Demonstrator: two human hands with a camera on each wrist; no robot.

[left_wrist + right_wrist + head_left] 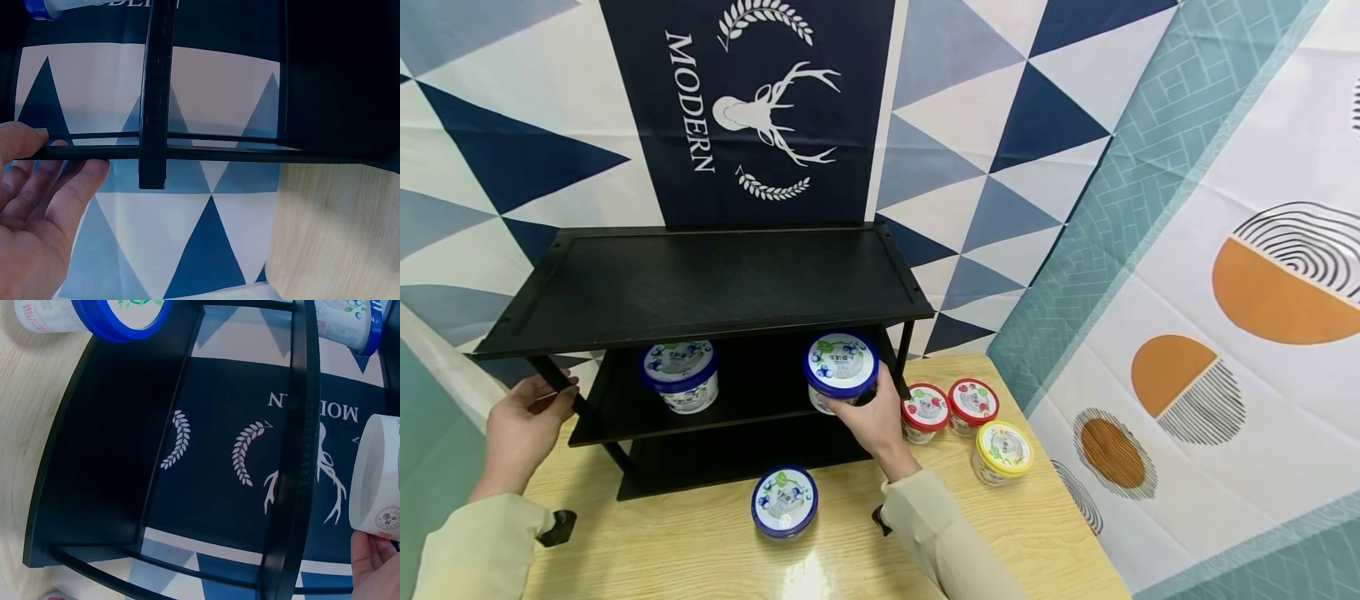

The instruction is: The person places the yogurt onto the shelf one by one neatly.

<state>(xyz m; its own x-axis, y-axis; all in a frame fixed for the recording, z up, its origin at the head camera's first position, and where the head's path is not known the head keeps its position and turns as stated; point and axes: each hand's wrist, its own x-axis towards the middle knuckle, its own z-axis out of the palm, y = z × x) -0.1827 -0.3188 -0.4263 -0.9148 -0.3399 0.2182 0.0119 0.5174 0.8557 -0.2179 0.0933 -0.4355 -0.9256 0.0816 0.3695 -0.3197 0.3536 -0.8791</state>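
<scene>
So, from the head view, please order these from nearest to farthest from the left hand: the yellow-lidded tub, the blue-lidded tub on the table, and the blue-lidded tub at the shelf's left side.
1. Blue-lidded shelf tub: just right of the left hand.
2. Front blue-lidded tub: on the table, before the shelf.
3. Yellow-lidded tub: right of the shelf.

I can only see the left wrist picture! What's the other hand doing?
Observer: The right hand is holding a blue-lidded tub near the rack's right end.
Operator: Ooh, are there any other lid colours?
Observer: Yes, two red-lidded tubs and a yellow-lidded tub stand on the table, right of the rack.
Operator: Is anything in front of the rack?
Observer: Yes, another blue-lidded tub on the table.
</scene>
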